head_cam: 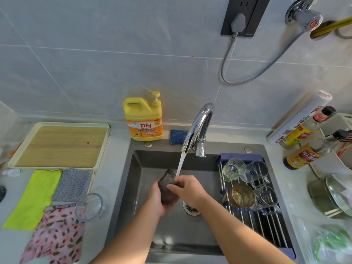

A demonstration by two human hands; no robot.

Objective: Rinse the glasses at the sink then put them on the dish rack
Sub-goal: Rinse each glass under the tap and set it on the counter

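Note:
A dark smoky glass (pixel 167 184) is tilted under the running stream from the chrome faucet (pixel 198 126), over the grey sink (pixel 137 168). My left hand (pixel 158 201) grips the glass from below. My right hand (pixel 187 189) pinches its rim and side. The roll-up dish rack (pixel 253 223) spans the sink's right side and holds several glasses: a ribbed one (pixel 233 169), a clear mug (pixel 257 171), an amber glass (pixel 242 195) and another clear mug (pixel 268 197). One clear glass (pixel 90 206) stands on the counter at left.
Yellow detergent bottle (pixel 143 119) and blue sponge (pixel 178 137) sit behind the sink. A wooden tray (pixel 61 145) and cloths (pixel 38 197) lie at left. Sauce bottles (pixel 304 149), a foil roll (pixel 299 119) and pots (pixel 331 197) crowd the right counter.

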